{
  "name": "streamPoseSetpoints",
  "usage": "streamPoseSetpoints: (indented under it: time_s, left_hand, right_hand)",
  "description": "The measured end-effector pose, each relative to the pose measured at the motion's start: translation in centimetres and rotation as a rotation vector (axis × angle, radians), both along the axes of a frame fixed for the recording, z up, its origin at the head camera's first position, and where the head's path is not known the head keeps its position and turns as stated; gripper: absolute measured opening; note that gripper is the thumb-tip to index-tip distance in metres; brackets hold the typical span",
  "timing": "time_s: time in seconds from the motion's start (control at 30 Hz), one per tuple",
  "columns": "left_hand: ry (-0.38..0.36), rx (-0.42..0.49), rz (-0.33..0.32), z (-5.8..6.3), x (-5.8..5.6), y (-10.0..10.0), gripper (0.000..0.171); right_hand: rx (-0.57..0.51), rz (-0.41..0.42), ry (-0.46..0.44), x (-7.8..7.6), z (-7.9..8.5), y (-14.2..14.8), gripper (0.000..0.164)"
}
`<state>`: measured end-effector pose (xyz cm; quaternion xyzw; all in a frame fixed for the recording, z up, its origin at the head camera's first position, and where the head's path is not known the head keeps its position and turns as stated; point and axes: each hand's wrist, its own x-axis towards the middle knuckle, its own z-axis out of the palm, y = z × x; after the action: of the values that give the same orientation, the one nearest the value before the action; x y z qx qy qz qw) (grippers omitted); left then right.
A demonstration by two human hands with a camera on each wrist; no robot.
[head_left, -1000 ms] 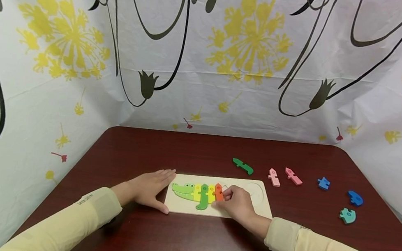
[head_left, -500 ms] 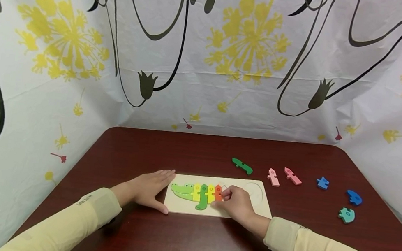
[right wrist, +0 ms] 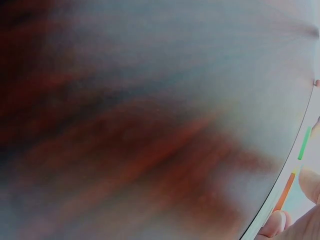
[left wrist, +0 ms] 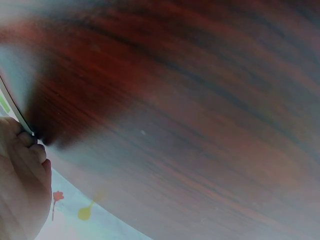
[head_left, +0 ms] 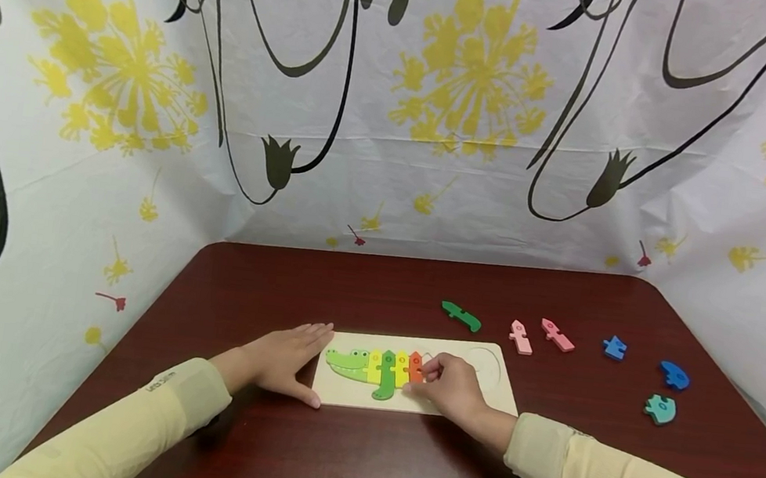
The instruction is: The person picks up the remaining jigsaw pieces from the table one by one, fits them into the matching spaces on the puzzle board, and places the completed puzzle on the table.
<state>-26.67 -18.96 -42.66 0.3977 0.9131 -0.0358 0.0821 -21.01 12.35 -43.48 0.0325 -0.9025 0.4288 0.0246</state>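
Note:
A pale wooden puzzle board (head_left: 350, 399) lies on the table with a crocodile puzzle partly laid in it. From left to right come a light green head piece (head_left: 349, 365), a yellow piece (head_left: 375, 366), a green leg piece (head_left: 387, 377), another yellow piece (head_left: 402, 369) and an orange piece (head_left: 415, 366). My right hand (head_left: 452, 389) pinches the orange piece at its right side; in the right wrist view the orange piece (right wrist: 285, 191) shows between fingertips. My left hand (head_left: 287, 361) rests at the board's left edge, fingers straight and thumb spread.
Loose pieces lie beyond and right of the board: a dark green one (head_left: 461, 316), two pink ones (head_left: 521, 337), two blue ones (head_left: 675, 376) and a teal one (head_left: 660, 410). A round recess (head_left: 487, 366) shows at the board's right end. Patterned cloth (head_left: 388, 192) surrounds the table.

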Motion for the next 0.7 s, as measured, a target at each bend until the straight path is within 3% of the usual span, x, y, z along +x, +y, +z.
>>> streamPoseSetpoints:
  time_s: [0.7]
  left_hand:
    - [0.003, -0.015, -0.005, 0.1, -0.1, 0.1, 0.121]
  right_hand:
    - [-0.069, -0.036, -0.030, -0.4, 0.6, 1.2, 0.034]
